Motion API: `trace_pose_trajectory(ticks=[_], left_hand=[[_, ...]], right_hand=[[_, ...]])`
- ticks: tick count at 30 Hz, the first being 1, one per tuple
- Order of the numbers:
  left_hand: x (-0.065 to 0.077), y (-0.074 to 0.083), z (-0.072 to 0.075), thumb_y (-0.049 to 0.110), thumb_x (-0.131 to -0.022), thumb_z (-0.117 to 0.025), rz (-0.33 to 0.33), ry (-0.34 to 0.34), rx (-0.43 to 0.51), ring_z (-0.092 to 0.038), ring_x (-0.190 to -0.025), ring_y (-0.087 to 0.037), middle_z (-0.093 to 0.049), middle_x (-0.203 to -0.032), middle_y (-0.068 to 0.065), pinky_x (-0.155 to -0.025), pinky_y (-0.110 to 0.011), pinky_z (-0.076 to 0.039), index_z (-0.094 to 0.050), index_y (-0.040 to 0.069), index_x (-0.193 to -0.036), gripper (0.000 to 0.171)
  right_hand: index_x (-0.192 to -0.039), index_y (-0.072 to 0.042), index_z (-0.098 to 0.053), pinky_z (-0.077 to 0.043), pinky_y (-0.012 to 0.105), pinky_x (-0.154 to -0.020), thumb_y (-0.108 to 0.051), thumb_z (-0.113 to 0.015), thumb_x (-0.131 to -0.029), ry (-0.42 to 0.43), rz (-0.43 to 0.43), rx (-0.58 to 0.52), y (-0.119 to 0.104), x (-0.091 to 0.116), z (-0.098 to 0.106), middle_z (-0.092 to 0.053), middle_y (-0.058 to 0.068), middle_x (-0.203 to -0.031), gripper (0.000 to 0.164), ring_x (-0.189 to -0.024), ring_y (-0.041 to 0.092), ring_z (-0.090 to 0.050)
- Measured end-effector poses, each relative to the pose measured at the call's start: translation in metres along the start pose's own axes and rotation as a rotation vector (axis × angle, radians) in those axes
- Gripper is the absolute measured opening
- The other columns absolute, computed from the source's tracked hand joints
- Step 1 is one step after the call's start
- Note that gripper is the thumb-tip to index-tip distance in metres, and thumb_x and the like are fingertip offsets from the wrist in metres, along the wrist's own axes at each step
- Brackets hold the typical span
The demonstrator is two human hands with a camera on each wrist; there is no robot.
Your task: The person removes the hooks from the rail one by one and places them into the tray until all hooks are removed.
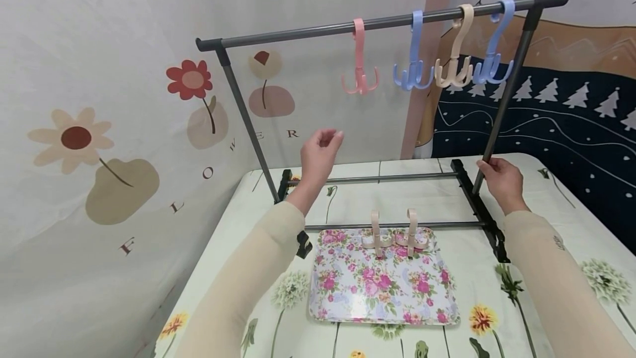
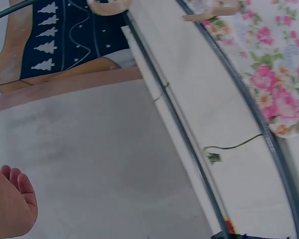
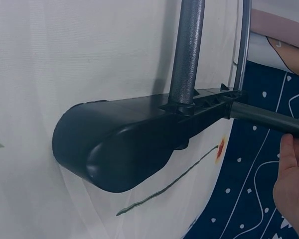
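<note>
My right hand [image 1: 503, 181] grips the right upright pole [image 1: 507, 90] of a dark metal rack, low near its black foot [image 1: 479, 211]. In the right wrist view its fingers [image 3: 287, 152] lie against that pole. My left hand [image 1: 318, 156] is raised inside the rack near the left upright, fingers loosely bent, holding nothing. Above, the top bar [image 1: 308, 31] carries a pink hook [image 1: 359, 59], a blue hook [image 1: 415, 54], a beige hook [image 1: 457, 54] and another blue hook [image 1: 493, 51], each with several prongs.
A floral tray [image 1: 372, 297] lies on the flower-print tablecloth [image 1: 278, 330] in front. Two beige hooks, one left [image 1: 376, 231] and one right [image 1: 412, 231], hang on the lower front bar [image 1: 457, 225] over its far edge. A patterned curtain [image 1: 124, 15] borders the left side and back.
</note>
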State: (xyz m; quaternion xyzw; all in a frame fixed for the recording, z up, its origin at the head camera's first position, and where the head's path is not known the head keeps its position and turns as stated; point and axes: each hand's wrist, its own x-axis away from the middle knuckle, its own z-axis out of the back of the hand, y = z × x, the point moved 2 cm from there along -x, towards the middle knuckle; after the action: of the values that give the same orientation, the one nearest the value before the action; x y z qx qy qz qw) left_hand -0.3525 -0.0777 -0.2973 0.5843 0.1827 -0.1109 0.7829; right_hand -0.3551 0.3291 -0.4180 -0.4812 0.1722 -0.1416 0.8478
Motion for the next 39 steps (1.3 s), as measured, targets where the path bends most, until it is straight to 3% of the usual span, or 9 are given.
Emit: trace_pose_trajectory(ticks=[9, 25, 31, 39], left_hand=[[-0.026, 0.048, -0.001, 0.034, -0.096, -0.066, -0.116, 0.094, 0.039, -0.06, -0.096, -0.012, -0.066, -0.105, -0.001, -0.08, -0.026, -0.051, -0.066, 0.009, -0.12, 0.034], [-0.047, 0.109, -0.028, 0.024, -0.092, -0.073, -0.165, 0.208, 0.06, -0.058, -0.099, -0.01, -0.063, -0.105, -0.002, -0.083, -0.016, -0.047, -0.065, 0.008, -0.12, 0.033], [-0.055, 0.121, -0.036, 0.024, -0.093, -0.072, -0.155, 0.276, 0.034, -0.056, -0.098, -0.01, -0.063, -0.106, -0.002, -0.082, -0.014, -0.046, -0.064, 0.008, -0.12, 0.032], [-0.061, 0.126, -0.046, 0.024, -0.093, -0.072, -0.132, 0.331, -0.03, -0.056, -0.104, -0.011, -0.061, -0.111, -0.002, -0.085, -0.013, -0.044, -0.062, 0.008, -0.124, 0.037]], right_hand=[[-0.135, 0.006, -0.053, -0.04, 0.057, -0.095, -0.043, -0.044, -0.105, 0.018, 0.015, -0.01, 0.002, 0.002, 0.0, -0.058, 0.028, -0.128, 0.059, -0.116, 0.041, -0.05], [-0.137, 0.008, -0.05, -0.039, 0.057, -0.098, -0.044, -0.041, -0.105, -0.018, 0.016, 0.0, -0.001, 0.004, 0.003, -0.055, 0.029, -0.13, 0.061, -0.12, 0.043, -0.048], [-0.137, 0.007, -0.05, -0.039, 0.057, -0.098, -0.044, -0.041, -0.105, -0.02, 0.007, 0.001, 0.0, 0.002, 0.002, -0.055, 0.029, -0.13, 0.061, -0.12, 0.043, -0.048], [-0.141, 0.005, -0.048, -0.037, 0.057, -0.1, -0.046, -0.042, -0.104, -0.026, -0.024, -0.017, 0.002, -0.001, -0.001, -0.052, 0.028, -0.134, 0.063, -0.123, 0.042, -0.046]])
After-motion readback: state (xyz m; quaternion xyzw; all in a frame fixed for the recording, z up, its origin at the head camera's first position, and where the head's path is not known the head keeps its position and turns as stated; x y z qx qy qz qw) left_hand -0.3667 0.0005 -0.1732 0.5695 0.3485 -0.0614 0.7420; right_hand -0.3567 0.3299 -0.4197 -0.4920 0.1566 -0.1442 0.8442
